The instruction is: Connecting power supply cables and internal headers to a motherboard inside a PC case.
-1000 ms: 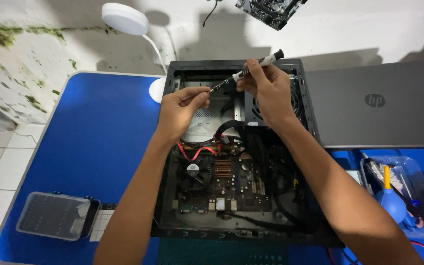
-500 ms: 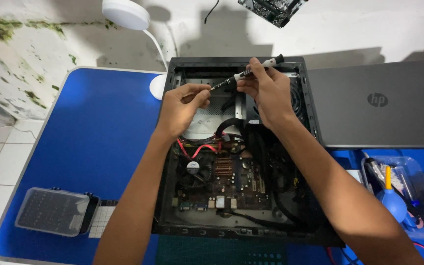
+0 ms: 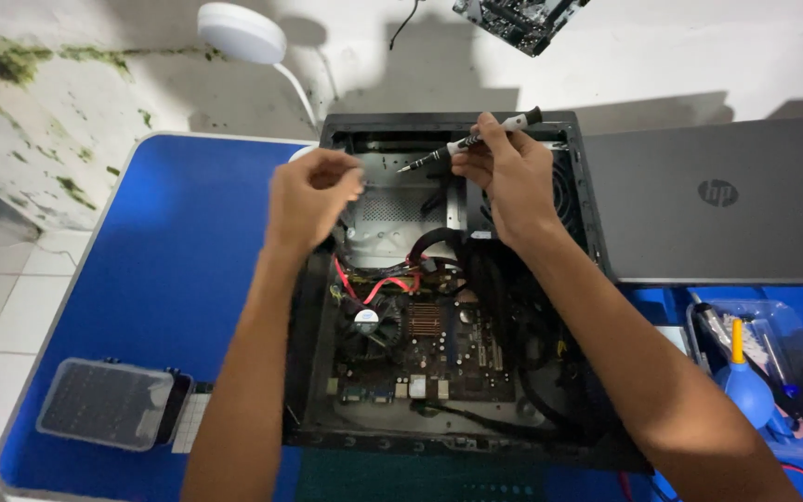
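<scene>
Blue covered the surface we worked at, its left edge running beside a tiled floor. Near the front left corner lay a clear plastic organiser box with a dark item just beside its right end. Toward the back left edge, a white lamp head leaned in on a thin white neck.

Our left hand hovered over the left part of the open black computer case, fingers curled in together with the tips pinched; whether anything small sat between them we could not tell. Below it, inside the case, red cables crossed above a round black cooling fan and a coppery heatsink on the board.

Our right hand was closed around a slim black-and-white screwdriver, held slantwise over the back edge of the case, its tip pointing down-left toward the metal drive bay, the handle rising to the upper right.

Right of the case, a grey panel lay flat along the back right part of the surface. At the front right corner, a clear tray held a blue air blower and small tools.
</scene>
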